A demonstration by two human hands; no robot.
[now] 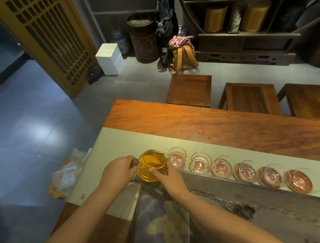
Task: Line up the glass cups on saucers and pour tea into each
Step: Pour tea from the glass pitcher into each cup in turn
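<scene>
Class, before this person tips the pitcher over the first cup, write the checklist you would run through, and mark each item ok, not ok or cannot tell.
1. Left hand grips the pitcher handle: ok.
2. Right hand steadies the pitcher with straight fingers: ok.
3. Pitcher holds tea: ok.
4. Spout over the first cup: ok.
5. Six cups lined up on saucers along the table runner: ok.
6. Last cup sits centred on its saucer: cannot tell, blurred.

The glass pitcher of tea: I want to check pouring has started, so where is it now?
In the head view the glass pitcher sits at the left end of the cup row, between both hands, spout touching the leftmost cup on the pale runner.
</scene>
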